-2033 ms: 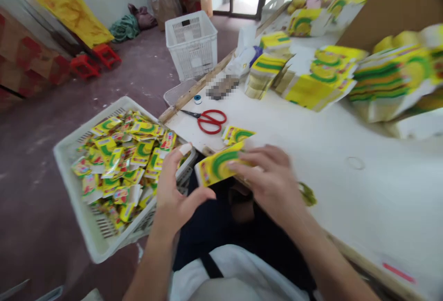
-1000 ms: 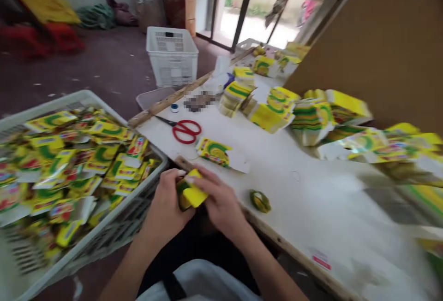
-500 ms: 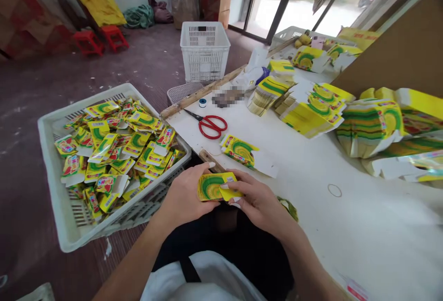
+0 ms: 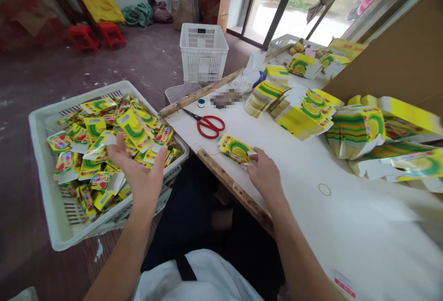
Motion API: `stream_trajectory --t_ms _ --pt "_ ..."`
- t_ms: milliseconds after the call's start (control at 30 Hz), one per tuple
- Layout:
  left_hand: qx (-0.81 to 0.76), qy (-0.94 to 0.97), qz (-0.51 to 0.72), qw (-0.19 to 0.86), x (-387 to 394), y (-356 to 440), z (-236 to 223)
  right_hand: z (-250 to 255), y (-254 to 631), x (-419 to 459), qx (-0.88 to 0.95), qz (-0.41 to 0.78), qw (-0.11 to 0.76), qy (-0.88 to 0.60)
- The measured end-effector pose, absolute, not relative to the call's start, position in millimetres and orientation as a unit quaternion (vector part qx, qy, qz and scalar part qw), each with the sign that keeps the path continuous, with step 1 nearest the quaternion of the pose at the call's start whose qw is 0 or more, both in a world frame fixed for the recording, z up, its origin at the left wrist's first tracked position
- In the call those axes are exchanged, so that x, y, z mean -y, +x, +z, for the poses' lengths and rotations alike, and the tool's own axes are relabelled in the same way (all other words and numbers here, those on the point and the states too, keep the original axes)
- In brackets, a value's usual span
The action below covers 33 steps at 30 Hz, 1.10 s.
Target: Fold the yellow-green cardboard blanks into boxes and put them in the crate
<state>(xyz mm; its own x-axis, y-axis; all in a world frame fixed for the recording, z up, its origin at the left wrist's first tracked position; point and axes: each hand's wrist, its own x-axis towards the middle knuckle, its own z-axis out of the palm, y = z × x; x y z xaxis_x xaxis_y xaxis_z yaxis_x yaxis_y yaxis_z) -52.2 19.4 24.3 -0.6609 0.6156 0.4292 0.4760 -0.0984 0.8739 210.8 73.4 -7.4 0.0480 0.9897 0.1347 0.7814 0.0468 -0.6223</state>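
My left hand [image 4: 138, 172] hovers palm-up with spread fingers over the near corner of a white crate [image 4: 41, 162] full of folded yellow-green cartons. One folded carton [image 4: 133, 128] is just above the pile beyond my fingertips, apart from them. My right hand [image 4: 263, 174] rests on the white table [image 4: 346, 227], its fingers touching a small stack of flat yellow-green cartons [image 4: 235, 148] near the table's front edge. Whether those fingers grip the stack is not clear.
Red scissors [image 4: 209, 125] and a small tape roll [image 4: 201, 103] lie beyond the stack. Piles of flat cartons [image 4: 304, 112] fill the table's far side. An empty white basket [image 4: 203, 52] stands on the floor. A rubber band [image 4: 324, 189] lies to my right.
Both hands held one folded carton over my lap; now my left hand has swung over the crate and let it go, and my right hand has reached forward to the flat stack.
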Motion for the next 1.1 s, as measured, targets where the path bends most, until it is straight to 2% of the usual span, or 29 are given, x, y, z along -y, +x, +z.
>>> stream_trajectory --t_ms 167,333,433,500,600,667,800,1100 --pt "-0.63 0.453 0.601 0.192 -12.1 -30.6 5.6 -15.2 203.3 -76.1 0.662 0.171 0.268 -0.679" --pt "-0.594 0.425 0.592 0.34 -4.6 -9.7 -7.9 -9.2 203.3 -70.7 0.63 0.188 0.318 -0.683" --pt "-0.52 0.413 0.586 0.465 -3.2 1.5 -2.9 1.4 191.4 -56.4 0.596 0.315 0.435 -0.598" --pt "-0.467 0.394 0.596 0.521 -4.5 9.4 5.7 10.0 175.8 -39.8 0.575 0.447 0.465 -0.503" --pt "-0.449 0.352 0.636 0.519 -9.0 18.6 20.7 20.2 149.0 -12.0 0.564 0.617 0.395 -0.382" --pt "-0.46 0.328 0.668 0.485 -12.0 21.6 26.7 22.2 135.4 2.0 0.543 0.661 0.382 -0.35" --pt "-0.484 0.308 0.697 0.43 -12.2 21.8 23.0 15.7 128.4 10.8 0.564 0.614 0.39 -0.392" --pt "-0.521 0.382 0.636 0.422 1.1 21.9 13.8 15.8 156.3 -2.2 0.573 0.533 0.432 -0.448"
